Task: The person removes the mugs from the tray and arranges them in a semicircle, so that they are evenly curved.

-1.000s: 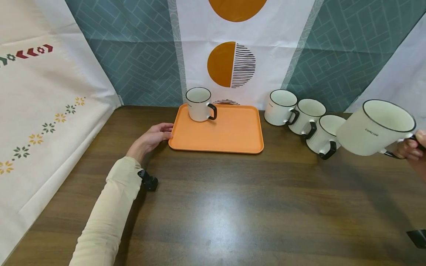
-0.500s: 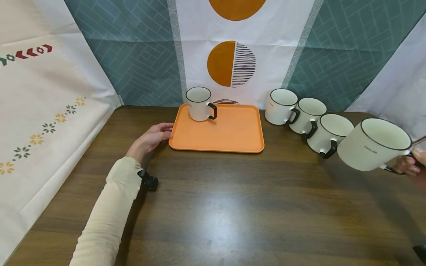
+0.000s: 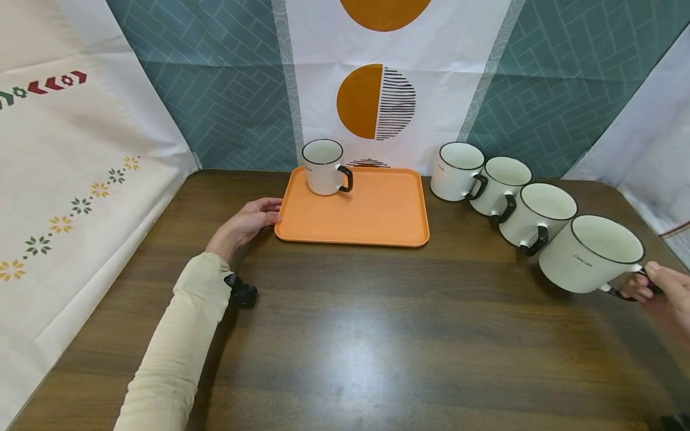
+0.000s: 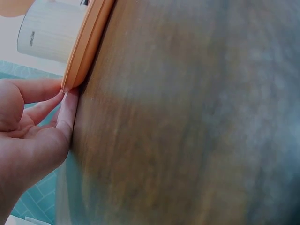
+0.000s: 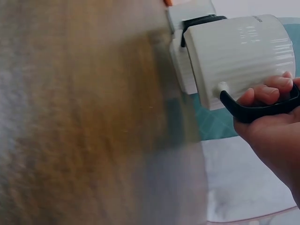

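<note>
My left hand [image 3: 245, 224] pinches the left edge of an orange tray [image 3: 377, 209]; in the left wrist view the thumb and fingers [image 4: 69, 108] meet at its rim. One white mug [image 3: 322, 173] with black rim and handle stands upright at the tray's back left. At the right, my right hand [image 3: 663, 290] grips the black handle of the largest white mug [image 3: 579, 266], fingers curled through it in the right wrist view. That mug is slightly tilted, low at the table; whether its base touches is hard to tell. A third-largest-looking white mug [image 3: 533, 215] is right beside it.
Two more white mugs, one at the back [image 3: 455, 179] and one beside it [image 3: 496, 191], continue the slanting row right of the tray. A patterned cloth [image 3: 237, 96] hangs behind the wooden table [image 3: 377, 335]. White cloth [image 3: 81, 179] borders the left side.
My right hand has lowered the largest mug toward the table, drawing it slightly left, to the front end of the row. My left hand and the tray have stayed put.
</note>
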`<action>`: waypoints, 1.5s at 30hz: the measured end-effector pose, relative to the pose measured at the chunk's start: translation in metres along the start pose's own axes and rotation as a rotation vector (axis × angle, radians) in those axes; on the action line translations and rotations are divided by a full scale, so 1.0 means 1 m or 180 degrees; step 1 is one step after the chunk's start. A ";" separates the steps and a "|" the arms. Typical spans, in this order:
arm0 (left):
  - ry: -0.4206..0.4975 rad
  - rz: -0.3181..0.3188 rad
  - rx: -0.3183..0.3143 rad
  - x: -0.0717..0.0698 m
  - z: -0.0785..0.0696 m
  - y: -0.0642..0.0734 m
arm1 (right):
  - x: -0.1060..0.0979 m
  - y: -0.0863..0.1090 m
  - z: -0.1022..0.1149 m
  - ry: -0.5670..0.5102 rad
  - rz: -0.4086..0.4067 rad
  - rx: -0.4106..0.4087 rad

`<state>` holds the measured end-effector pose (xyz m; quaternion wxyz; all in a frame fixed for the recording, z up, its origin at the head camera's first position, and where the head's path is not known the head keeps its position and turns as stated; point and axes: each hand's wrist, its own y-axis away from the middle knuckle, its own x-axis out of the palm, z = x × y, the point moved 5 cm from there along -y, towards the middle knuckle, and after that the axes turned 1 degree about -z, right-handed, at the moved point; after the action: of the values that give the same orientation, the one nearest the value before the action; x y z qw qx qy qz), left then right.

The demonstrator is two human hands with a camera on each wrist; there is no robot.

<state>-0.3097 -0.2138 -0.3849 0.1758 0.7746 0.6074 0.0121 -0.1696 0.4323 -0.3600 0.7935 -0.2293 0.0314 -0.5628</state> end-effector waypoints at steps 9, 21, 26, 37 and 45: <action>-0.0020 0.0008 0.0009 0.001 0.000 0.002 | 0.014 0.005 -0.010 0.0316 -0.0053 0.0412; -0.0023 0.0032 0.0009 -0.003 -0.001 0.003 | 0.037 0.011 -0.014 0.0797 0.0086 0.0906; -0.0016 0.0080 -0.0012 0.000 -0.003 0.004 | 0.052 0.014 -0.017 0.0729 0.0306 0.0975; -0.0042 0.0051 0.0005 0.001 0.000 0.001 | 0.073 0.012 -0.021 0.1422 0.0219 0.1328; -0.0050 0.0027 0.0018 0.000 0.001 0.000 | 0.092 0.000 -0.021 0.1819 0.0236 0.1493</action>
<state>-0.3090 -0.2144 -0.3859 0.1782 0.7778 0.6028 0.0050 -0.1423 0.3419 -0.3600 0.8036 0.1265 0.1302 -0.5669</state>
